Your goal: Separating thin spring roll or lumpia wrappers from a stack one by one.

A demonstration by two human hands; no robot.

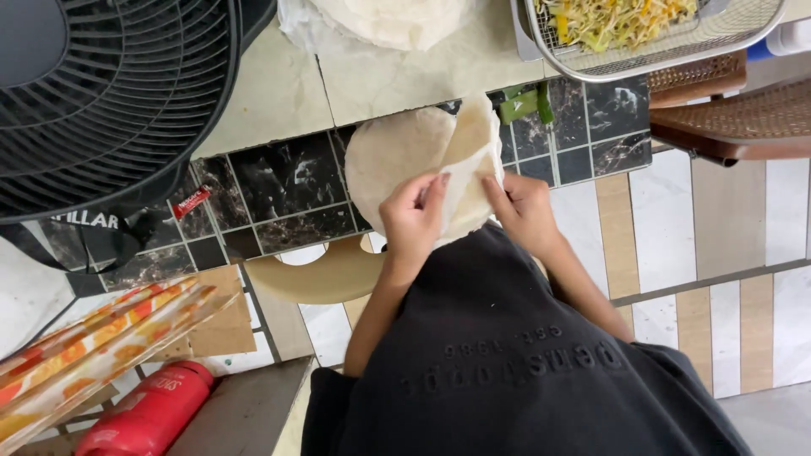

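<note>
My left hand [414, 218] pinches the near edge of a thin round white wrapper sheet [397, 160] held out in front of me. My right hand [524, 211] grips a second sheet [475, 139] that is peeling up and folding away from the first. Both hands are close together, fingertips almost touching at the seam between the two sheets. Below the hands lies my dark grey sweatshirt [507, 355].
A stack of more white wrappers [397, 19] sits on the cream counter [279, 93] at the top. A wire basket of shredded vegetables [642, 29] is at top right. A black fan [101, 93] stands left, a red bottle [148, 414] bottom left, wooden chairs [735, 118] right.
</note>
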